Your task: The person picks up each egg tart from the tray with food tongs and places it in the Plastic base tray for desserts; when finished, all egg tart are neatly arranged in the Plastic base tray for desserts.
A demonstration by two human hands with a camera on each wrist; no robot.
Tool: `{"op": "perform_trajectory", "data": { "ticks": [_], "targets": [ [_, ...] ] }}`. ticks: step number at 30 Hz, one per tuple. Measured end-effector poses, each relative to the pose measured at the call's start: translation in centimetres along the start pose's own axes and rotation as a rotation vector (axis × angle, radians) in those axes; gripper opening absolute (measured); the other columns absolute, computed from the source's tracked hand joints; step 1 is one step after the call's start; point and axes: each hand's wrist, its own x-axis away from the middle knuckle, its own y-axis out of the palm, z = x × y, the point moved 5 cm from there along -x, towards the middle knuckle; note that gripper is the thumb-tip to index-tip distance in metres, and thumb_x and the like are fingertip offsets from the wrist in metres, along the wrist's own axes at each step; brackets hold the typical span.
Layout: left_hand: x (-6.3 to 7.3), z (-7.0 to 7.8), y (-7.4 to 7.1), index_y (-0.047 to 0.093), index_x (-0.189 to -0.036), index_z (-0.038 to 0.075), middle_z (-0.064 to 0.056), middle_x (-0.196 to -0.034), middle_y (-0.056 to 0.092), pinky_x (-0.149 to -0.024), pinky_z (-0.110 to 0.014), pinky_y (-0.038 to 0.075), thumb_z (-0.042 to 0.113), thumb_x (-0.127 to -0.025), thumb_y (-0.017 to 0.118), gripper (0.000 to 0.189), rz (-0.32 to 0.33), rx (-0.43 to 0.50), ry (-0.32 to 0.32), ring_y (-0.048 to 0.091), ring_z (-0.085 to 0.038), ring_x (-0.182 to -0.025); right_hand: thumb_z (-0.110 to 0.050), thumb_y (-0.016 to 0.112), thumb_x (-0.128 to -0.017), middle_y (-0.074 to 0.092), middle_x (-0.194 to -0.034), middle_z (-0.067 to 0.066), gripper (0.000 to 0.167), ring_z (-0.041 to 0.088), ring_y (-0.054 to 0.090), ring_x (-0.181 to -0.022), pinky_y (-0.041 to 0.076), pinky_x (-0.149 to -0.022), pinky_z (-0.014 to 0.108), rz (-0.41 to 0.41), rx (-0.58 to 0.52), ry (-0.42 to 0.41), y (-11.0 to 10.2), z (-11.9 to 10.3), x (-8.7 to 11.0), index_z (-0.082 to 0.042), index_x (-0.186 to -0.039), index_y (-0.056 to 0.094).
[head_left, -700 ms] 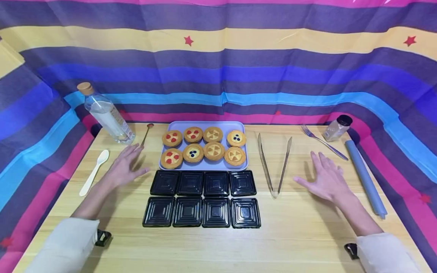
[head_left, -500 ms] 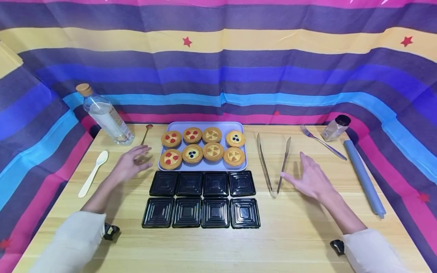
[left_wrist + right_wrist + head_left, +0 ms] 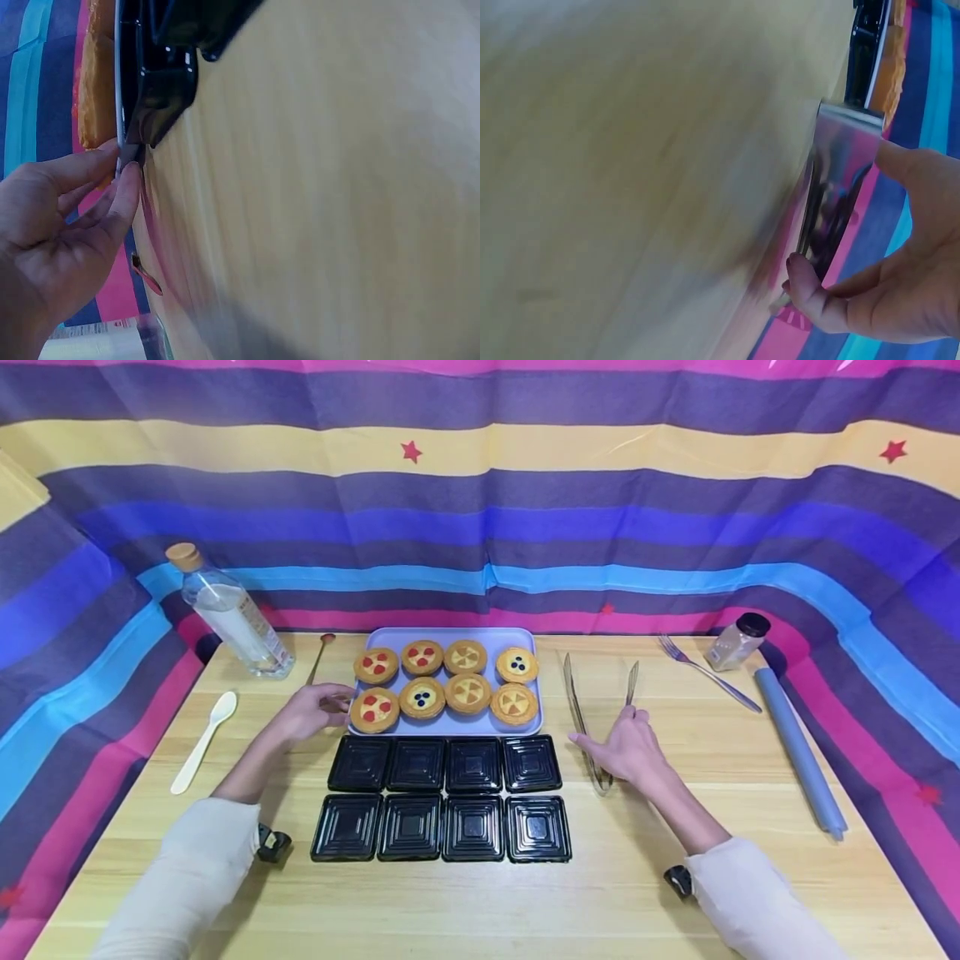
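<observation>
My left hand (image 3: 311,710) is at the left edge of a lavender tray (image 3: 452,634). In the left wrist view, its thumb and fingers pinch the tray's thin rim near a corner. Several small tarts (image 3: 468,692) topped with red, dark blue or plain pastry pieces sit on the tray. To the right, my right hand (image 3: 630,747) holds metal tongs (image 3: 574,693), which lie spread in a V. The right wrist view has the thumb on one side of the tongs (image 3: 840,150) and curled fingertips at the other arm.
Two rows of black square plastic trays (image 3: 474,827) lie in front of the lavender tray. On the left are a bottle (image 3: 240,618), a white spoon (image 3: 204,743) and a thin metal spoon (image 3: 321,656). A fork (image 3: 708,672), a jar (image 3: 738,642) and a blue-grey roll (image 3: 801,752) lie right.
My left hand has moved right to the tray's edge, its fingers closing on the rim. The right hand has come left from the bare tabletop onto the tongs.
</observation>
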Motion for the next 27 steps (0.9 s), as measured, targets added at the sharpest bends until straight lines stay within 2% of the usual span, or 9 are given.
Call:
{"op": "perform_trajectory", "data": {
  "ticks": [2, 7, 11, 15, 18, 21, 25, 27],
  "targets": [
    [-0.2, 0.1, 0.1, 0.052, -0.13, -0.004, -0.026, -0.114, 0.063, -0.081, -0.039, 0.055, 0.006, -0.082, 0.066, 0.051, -0.008, 0.002, -0.01, 0.061, -0.037, -0.105, -0.061, 0.062, -0.08, 0.039, -0.118, 0.044, 0.114, 0.036, 0.054, -0.082, 0.051, -0.077, 0.049, 0.002, 0.006, 0.011, 0.2, -0.3, -0.2, 0.03, -0.132, 0.018],
    [-0.6, 0.0, 0.2, 0.051, -0.13, -0.007, -0.028, -0.116, 0.062, -0.083, -0.038, 0.055, 0.001, -0.08, 0.064, 0.052, -0.035, 0.024, -0.049, 0.06, -0.036, -0.106, -0.059, 0.062, -0.08, 0.033, -0.126, 0.051, 0.117, 0.049, 0.057, -0.093, 0.05, -0.086, 0.054, -0.014, 0.033, 0.045, 0.6, -0.6, -0.6, 0.031, -0.133, 0.011],
    [-0.6, 0.1, 0.2, 0.05, -0.13, -0.008, -0.029, -0.118, 0.06, -0.086, -0.039, 0.054, 0.0, -0.081, 0.064, 0.052, -0.052, 0.048, -0.068, 0.059, -0.037, -0.108, -0.055, 0.063, -0.082, 0.028, -0.13, 0.053, 0.115, 0.052, 0.057, -0.095, 0.049, -0.089, 0.056, -0.034, 0.018, 0.06, 0.7, -0.6, -0.8, 0.031, -0.134, 0.006],
    [-0.7, 0.2, 0.3, 0.05, -0.13, -0.009, -0.029, -0.117, 0.06, -0.086, -0.036, 0.054, -0.001, -0.08, 0.065, 0.053, -0.055, 0.068, -0.067, 0.058, -0.036, -0.108, -0.045, 0.064, -0.083, 0.044, -0.115, 0.045, 0.092, 0.046, 0.059, -0.084, 0.054, -0.078, 0.052, 0.02, -0.038, 0.062, 0.0, -0.6, -0.6, 0.027, -0.126, 0.027],
    [-0.7, 0.1, 0.4, 0.05, -0.13, -0.009, -0.028, -0.114, 0.061, -0.082, -0.031, 0.053, -0.002, -0.079, 0.064, 0.054, -0.053, 0.077, -0.067, 0.059, -0.034, -0.106, -0.04, 0.064, -0.082, 0.051, -0.098, 0.032, 0.069, 0.038, 0.057, -0.078, 0.054, -0.069, 0.047, 0.106, -0.076, 0.032, -1.2, -0.6, 0.0, 0.019, -0.11, 0.042],
    [-0.8, 0.1, 0.4, 0.051, -0.129, -0.01, -0.027, -0.112, 0.062, -0.08, -0.027, 0.052, -0.003, -0.078, 0.064, 0.053, -0.053, 0.079, -0.069, 0.059, -0.032, -0.103, -0.039, 0.066, -0.081, 0.053, -0.087, 0.023, 0.058, 0.033, 0.056, -0.074, 0.053, -0.063, 0.043, 0.161, -0.085, -0.036, -2.5, -0.6, 0.7, 0.013, -0.103, 0.05],
    [-0.8, 0.1, 0.3, 0.051, -0.129, -0.01, -0.027, -0.11, 0.063, -0.081, -0.029, 0.053, -0.004, -0.077, 0.064, 0.053, -0.055, 0.087, -0.072, 0.06, -0.031, -0.102, -0.038, 0.07, -0.08, 0.056, -0.082, 0.018, 0.059, 0.027, 0.054, -0.07, 0.049, -0.058, 0.037, 0.183, -0.081, -0.162, -4.0, -0.9, 1.9, 0.01, -0.11, 0.053],
    [-0.8, 0.2, 0.2, 0.051, -0.129, -0.01, -0.027, -0.11, 0.063, -0.081, -0.029, 0.054, -0.004, -0.077, 0.064, 0.054, -0.055, 0.09, -0.071, 0.061, -0.03, -0.101, -0.037, 0.071, -0.08, 0.06, -0.085, 0.019, 0.062, 0.026, 0.056, -0.071, 0.05, -0.06, 0.039, 0.193, -0.075, -0.235, -4.5, -1.2, 2.5, 0.009, -0.116, 0.053]
  ]
}}
